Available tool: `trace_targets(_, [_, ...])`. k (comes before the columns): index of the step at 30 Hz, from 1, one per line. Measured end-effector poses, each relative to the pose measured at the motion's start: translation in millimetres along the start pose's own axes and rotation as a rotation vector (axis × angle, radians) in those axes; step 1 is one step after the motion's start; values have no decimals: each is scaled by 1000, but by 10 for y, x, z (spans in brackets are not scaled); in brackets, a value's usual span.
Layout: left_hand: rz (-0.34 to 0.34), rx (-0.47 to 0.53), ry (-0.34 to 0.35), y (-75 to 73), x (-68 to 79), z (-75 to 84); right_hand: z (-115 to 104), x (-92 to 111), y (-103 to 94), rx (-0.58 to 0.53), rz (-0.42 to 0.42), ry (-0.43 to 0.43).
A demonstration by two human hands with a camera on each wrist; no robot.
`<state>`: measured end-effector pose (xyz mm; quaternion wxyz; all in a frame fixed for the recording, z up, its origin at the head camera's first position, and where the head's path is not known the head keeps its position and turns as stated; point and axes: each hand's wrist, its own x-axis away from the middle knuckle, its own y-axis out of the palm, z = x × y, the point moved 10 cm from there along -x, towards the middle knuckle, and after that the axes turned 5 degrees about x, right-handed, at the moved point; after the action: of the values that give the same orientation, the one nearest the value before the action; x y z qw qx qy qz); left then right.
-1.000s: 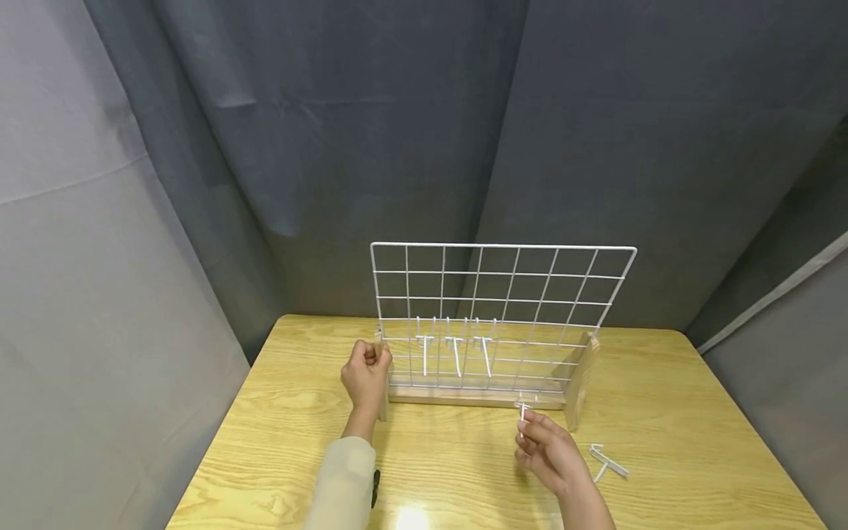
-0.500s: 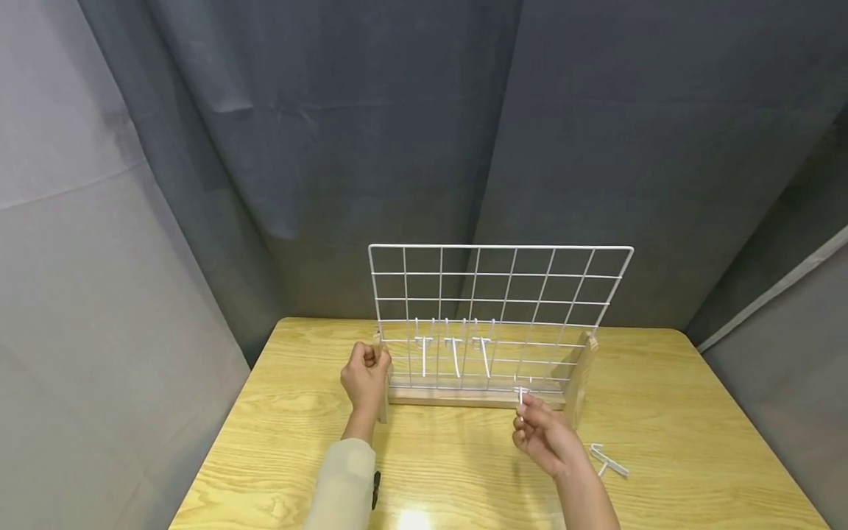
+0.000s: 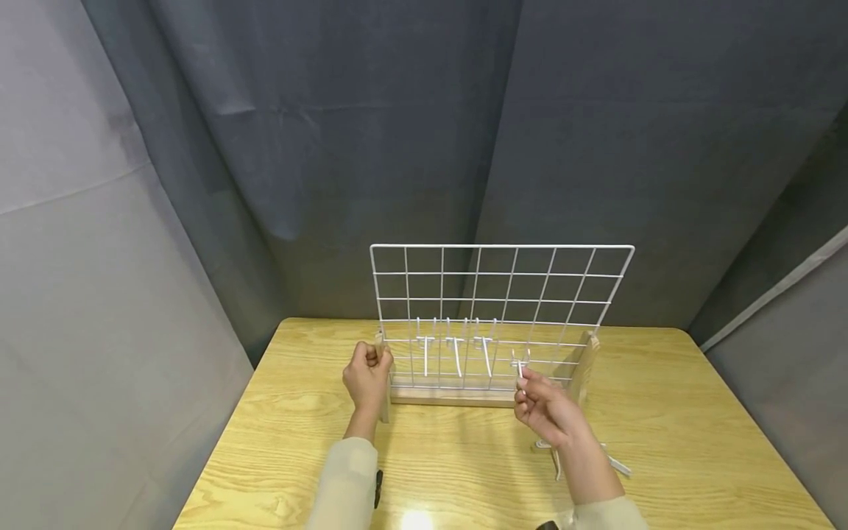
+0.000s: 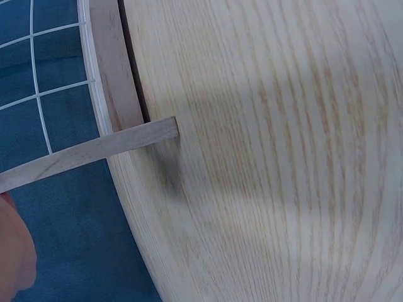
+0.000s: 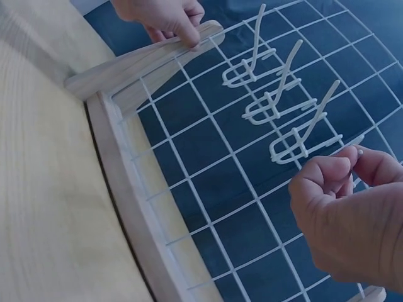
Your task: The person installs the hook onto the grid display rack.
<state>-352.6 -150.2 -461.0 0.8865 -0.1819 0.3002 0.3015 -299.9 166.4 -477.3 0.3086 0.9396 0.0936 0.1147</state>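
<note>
My right hand [image 3: 553, 412] pinches a white wire hook [image 3: 520, 364] by its prong, with thumb and fingertips. The hook's two bent ends point up, right in front of the lower right part of a white wire grid panel [image 3: 501, 245]. Three like hooks hang side by side on the grid, among them the left one [image 3: 426, 357] and the right one [image 5: 296, 151]. My left hand [image 3: 367, 379] grips the top of the left wooden upright [image 4: 94, 150] of the stand. In the right wrist view, most of the held hook is hidden behind my fingers.
Loose white hooks [image 3: 619, 465] lie on the wooden table [image 3: 278, 442], partly covered by my right forearm. A wooden base bar [image 3: 450, 402] runs below the grid, and a right upright [image 3: 583, 368] supports its other end. Dark grey curtains [image 3: 371, 147] hang behind the table.
My right hand has raised the hook from below the base bar up to the lower rows of the grid. Another loose hook has come into sight by the forearm. My left hand stays put.
</note>
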Motion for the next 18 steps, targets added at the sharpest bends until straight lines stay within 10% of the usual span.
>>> trace_targets(9, [27, -13, 45, -28, -4, 29, -157, -96, 115, -99, -66, 23])
trace_targets(18, [14, -18, 40, -15, -4, 23, -254, -203, 101, -102, 44, 58])
